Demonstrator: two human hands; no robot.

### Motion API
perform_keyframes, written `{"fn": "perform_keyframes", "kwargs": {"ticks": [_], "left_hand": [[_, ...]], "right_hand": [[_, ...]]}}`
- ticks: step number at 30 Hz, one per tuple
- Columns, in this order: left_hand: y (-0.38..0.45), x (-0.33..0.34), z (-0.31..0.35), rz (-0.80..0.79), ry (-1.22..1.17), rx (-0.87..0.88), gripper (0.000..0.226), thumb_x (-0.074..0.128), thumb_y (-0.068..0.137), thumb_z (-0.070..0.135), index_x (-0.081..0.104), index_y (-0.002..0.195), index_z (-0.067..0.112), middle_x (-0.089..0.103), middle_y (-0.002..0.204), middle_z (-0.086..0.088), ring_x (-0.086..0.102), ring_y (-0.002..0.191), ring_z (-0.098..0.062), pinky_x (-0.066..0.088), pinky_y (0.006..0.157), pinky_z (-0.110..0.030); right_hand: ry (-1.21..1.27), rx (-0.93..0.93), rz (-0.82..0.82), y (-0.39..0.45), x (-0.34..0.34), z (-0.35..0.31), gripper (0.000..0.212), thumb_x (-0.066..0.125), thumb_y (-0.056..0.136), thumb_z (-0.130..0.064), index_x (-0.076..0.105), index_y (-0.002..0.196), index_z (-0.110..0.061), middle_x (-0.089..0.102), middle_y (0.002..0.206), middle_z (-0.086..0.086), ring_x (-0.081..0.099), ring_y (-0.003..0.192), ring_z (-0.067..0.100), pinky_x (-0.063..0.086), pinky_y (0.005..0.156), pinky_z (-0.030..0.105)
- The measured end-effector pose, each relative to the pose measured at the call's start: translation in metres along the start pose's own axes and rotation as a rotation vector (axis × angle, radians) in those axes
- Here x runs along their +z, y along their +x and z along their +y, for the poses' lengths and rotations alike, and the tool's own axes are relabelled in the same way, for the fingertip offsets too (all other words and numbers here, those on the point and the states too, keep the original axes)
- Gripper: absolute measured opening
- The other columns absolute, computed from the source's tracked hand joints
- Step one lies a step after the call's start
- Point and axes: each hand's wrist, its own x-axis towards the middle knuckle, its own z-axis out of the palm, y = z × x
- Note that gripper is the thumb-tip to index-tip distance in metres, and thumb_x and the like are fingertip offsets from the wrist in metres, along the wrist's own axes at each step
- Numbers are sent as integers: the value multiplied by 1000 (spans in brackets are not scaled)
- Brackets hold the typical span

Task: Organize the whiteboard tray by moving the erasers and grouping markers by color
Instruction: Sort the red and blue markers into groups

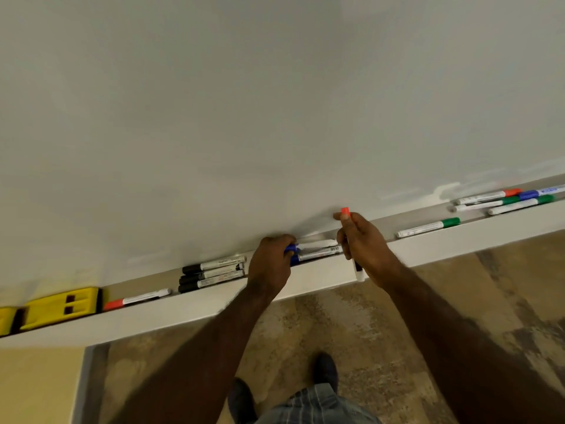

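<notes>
We stand at the whiteboard tray (pixel 321 278), sorting by color. Our right hand (pixel 363 243) is closed around a red-capped marker (pixel 345 211), held nearly upright and lifted clear of the tray, its cap up by the board and its white tail poking out below the palm. We judge it is held this way because it is in transit, probably toward the lone red marker (pixel 137 298) lying far to the left.

Our left hand (pixel 270 264) curls down onto the blue markers (pixel 312 250) in the middle of the tray, fingers pinched around a blue cap, apparently to gather them side by side; whether it grips one or merely presses on them, we cannot tell.

Just left of that hand the black markers (pixel 212 272) already lie stacked together, caps all pointing left, which reads as a finished group. The yellow erasers (pixel 61 307) sit at the tray's far left end, out of the way. To the right, a single green marker (pixel 428 228) lies apart, and farther right a mixed cluster (pixel 504 200) of red, blue and green remains unsorted.
</notes>
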Motion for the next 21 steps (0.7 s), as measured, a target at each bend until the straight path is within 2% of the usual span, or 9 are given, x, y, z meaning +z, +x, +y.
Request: {"fn": "perform_keyframes", "kwargs": {"ticks": [2,4,6,8,10,12,13,17,21], "left_hand": [[-1,4,-1,-25,27,33,23,55,91,10,67,108,19,68,106,-5,58,102,-22,46,87,-30],[-5,5,-2,-27,65,86,25,53,90,6,67,107,17,68,106,-5,56,103,-23,45,87,-30],[-10,1,0,28,61,110,25,53,90,7,64,112,15,66,112,-6,54,107,-24,42,89,-27],[-19,-8,5,122,42,152,29,55,91,12,59,120,13,62,122,-8,53,113,-25,38,93,-25],[-28,-16,12,180,176,348,39,58,89,17,53,128,14,56,132,-10,49,120,-27,40,98,-32],[-38,-19,15,161,314,574,40,60,86,18,54,126,15,56,133,-10,50,119,-28,45,98,-37],[-42,-20,15,131,337,623,38,62,84,15,56,122,14,59,129,-10,53,115,-28,47,95,-38],[-50,-31,1,65,342,616,36,67,77,2,64,111,13,69,108,-8,64,95,-28,52,85,-38],[-54,-44,-19,99,385,586,48,68,72,3,58,118,14,67,110,-6,63,96,-24,52,84,-37]], "right_hand": [[-32,99,-68,-2,1,1,29,40,100,-25,53,123,-14,59,97,6,53,76,17,46,68,33],[-92,150,-125,-5,-2,2,32,41,97,-15,50,127,-14,59,106,10,54,85,19,48,76,34],[-204,136,-177,-10,-3,2,27,44,96,-14,51,122,-18,60,105,11,55,85,20,48,74,33],[-435,44,-241,-14,-1,2,23,48,97,-16,54,117,-25,63,99,5,57,81,16,47,68,26],[-617,-42,-317,-18,7,2,25,53,95,-19,60,119,-23,66,94,-1,60,77,8,46,64,19],[-615,-80,-379,-21,17,2,26,60,91,-17,60,118,-21,71,98,-1,65,78,5,47,63,13],[-616,-103,-387,-22,22,2,28,63,90,-16,57,117,-18,72,102,1,66,80,7,47,66,13],[-577,-134,-419,-20,39,-4,28,67,87,-18,48,107,-18,73,100,5,65,74,9,47,62,13],[-580,-160,-397,-16,53,-10,32,70,83,-36,51,103,-19,72,88,-4,65,69,6,52,61,20]]}}
